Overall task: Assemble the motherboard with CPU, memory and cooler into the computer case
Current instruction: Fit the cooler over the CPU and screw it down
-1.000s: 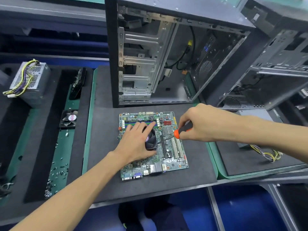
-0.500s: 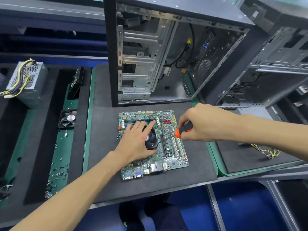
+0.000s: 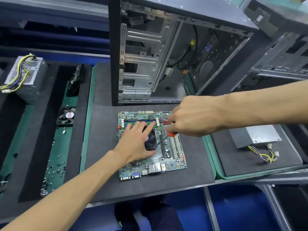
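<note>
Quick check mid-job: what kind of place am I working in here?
Most likely a computer assembly or repair workbench: an open computer case stands behind the motherboard, a power supply sits at the left, and loose screws lie scattered on a green tray.

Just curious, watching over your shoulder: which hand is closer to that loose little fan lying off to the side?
The left hand. It rests on the cooler on the motherboard, nearer the loose fan at far left. The right hand, gripping the screwdriver, is farther right.

Matt grey foam mat [image 3: 106, 147], bare dull sheet-metal computer case [image 3: 143, 52], glossy green motherboard [image 3: 173, 164], orange plastic screwdriver [image 3: 171, 134].
</note>
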`<state>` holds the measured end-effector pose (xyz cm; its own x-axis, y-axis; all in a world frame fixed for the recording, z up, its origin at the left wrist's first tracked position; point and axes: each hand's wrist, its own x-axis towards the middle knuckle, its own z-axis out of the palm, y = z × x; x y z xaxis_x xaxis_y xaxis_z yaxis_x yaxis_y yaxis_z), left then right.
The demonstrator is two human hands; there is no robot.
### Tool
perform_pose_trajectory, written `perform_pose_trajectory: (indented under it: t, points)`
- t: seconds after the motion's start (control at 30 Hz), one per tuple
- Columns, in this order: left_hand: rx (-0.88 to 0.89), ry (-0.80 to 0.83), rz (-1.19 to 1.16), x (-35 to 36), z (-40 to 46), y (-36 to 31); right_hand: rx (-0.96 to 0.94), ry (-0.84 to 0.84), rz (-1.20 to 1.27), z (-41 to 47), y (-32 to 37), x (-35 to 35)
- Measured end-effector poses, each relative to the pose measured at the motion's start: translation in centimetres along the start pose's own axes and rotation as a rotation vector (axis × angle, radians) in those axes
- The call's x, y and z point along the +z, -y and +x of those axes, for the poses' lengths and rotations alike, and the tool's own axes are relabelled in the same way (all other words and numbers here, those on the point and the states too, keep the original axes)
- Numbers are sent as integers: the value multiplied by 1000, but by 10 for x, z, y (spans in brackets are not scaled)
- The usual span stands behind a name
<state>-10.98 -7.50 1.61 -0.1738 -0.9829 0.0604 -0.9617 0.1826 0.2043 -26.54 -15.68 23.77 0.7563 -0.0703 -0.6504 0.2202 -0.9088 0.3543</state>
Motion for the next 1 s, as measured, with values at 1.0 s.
perform_pose_trajectory:
  t: [1.0]
  points:
    - [-26,48,-59,0,-1,-2,1006,605,1868,30,-6,-4]
